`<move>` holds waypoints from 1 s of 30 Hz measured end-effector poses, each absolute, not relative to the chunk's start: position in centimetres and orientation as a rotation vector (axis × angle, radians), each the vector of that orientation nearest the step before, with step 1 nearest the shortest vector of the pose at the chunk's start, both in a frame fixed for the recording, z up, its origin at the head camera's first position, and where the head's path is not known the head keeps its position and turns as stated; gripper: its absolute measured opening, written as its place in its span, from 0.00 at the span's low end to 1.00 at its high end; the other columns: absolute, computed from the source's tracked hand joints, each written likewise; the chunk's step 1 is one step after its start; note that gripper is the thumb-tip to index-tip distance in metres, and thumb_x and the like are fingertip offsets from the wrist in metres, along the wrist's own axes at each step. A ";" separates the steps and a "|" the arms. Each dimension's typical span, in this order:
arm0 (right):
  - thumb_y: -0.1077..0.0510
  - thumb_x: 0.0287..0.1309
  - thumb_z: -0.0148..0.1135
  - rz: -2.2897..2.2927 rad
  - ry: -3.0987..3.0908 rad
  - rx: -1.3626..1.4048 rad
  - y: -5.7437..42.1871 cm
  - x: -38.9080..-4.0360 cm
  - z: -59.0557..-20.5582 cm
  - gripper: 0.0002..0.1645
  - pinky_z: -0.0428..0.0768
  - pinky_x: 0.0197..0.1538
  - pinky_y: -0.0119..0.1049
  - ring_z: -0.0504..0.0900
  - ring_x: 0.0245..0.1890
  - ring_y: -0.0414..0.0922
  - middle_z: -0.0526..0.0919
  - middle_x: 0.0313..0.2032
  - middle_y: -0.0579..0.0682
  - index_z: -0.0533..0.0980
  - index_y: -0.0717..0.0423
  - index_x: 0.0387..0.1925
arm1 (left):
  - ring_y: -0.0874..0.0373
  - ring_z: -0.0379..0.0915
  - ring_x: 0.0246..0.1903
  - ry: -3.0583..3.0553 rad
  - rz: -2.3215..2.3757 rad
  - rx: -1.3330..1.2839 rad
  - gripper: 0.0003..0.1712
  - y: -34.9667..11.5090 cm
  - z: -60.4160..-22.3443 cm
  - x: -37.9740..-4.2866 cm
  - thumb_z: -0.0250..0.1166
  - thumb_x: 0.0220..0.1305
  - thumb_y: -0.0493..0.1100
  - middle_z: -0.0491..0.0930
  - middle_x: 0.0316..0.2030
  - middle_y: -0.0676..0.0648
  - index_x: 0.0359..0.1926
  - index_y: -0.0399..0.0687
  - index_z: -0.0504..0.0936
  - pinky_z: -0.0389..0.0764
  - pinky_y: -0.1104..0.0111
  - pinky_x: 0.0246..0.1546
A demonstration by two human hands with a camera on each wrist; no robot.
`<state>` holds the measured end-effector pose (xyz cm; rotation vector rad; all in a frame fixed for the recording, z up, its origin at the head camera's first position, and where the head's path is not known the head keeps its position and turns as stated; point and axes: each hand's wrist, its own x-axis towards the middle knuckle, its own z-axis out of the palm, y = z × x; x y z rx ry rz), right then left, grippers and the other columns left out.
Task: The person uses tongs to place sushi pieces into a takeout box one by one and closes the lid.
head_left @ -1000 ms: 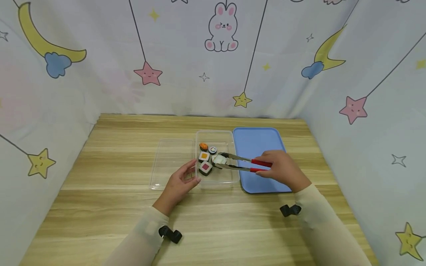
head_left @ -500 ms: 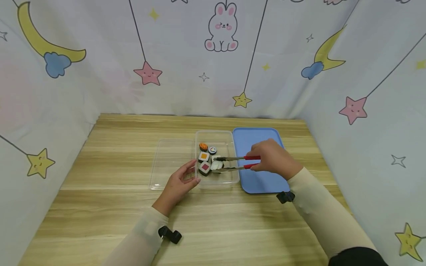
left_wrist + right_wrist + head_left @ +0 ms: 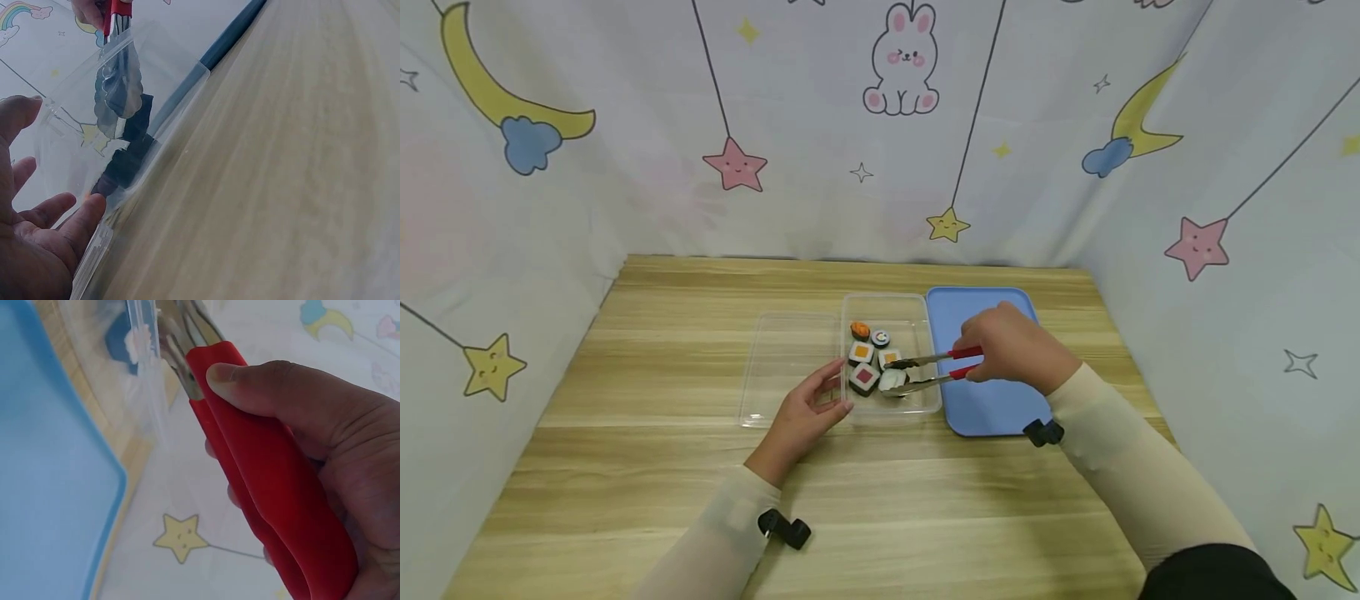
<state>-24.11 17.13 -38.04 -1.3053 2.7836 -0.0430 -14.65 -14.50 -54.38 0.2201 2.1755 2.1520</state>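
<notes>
My right hand (image 3: 1009,348) grips the red handles of metal tongs (image 3: 262,456). The tongs' tips reach into a clear plastic container (image 3: 891,308), on either side of a white-topped sushi piece (image 3: 892,380); whether they pinch it is unclear. Beside it are sushi pieces with a red centre (image 3: 864,377) and an orange centre (image 3: 861,352), plus another orange-centred piece (image 3: 889,357) partly behind the tongs. Farther back sit an orange-topped piece (image 3: 860,332) and a small round roll (image 3: 880,337). Fingers apart, my left hand (image 3: 797,421) touches the container's left wall from outside.
A blue tray (image 3: 981,308) lies right of the container, under my right hand. To the left, a clear lid (image 3: 786,358) lies flat on the wooden table (image 3: 685,475). Patterned cloth walls (image 3: 820,208) stand behind and at both sides.
My right hand has moved left, and the tongs' tips have come toward me with the white-topped piece. The second orange-centred piece now shows behind them. My left hand stays put.
</notes>
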 end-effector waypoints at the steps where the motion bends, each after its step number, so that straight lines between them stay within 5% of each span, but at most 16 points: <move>1: 0.50 0.41 0.86 -0.038 2.781 -1.309 17.1 -24.1 -38.1 0.15 0.77 0.33 0.39 0.77 0.26 0.37 0.81 0.25 0.35 0.91 0.43 0.35 | 0.41 0.64 0.73 2.175 2.152 0.221 0.41 -14.5 -54.4 -14.7 0.73 0.66 0.35 0.64 0.76 0.43 0.77 0.43 0.67 0.79 0.58 0.64; 19: 0.49 0.42 0.86 0.031 2.787 -1.194 16.4 -23.8 -38.4 0.18 0.72 0.39 0.43 0.79 0.30 0.38 0.82 0.26 0.34 0.91 0.42 0.38 | 0.43 0.65 0.72 2.186 2.127 0.201 0.41 -14.6 -54.4 -14.7 0.73 0.66 0.37 0.65 0.76 0.44 0.77 0.47 0.68 0.78 0.55 0.65; 30: 0.48 0.50 0.83 -0.438 2.911 -0.994 21.1 -23.5 -40.1 0.26 0.82 0.37 0.40 0.78 0.34 0.43 0.83 0.36 0.42 0.88 0.52 0.50 | 0.42 0.64 0.72 2.188 2.135 0.206 0.41 -14.5 -54.4 -14.7 0.73 0.66 0.36 0.65 0.76 0.43 0.77 0.45 0.67 0.78 0.55 0.65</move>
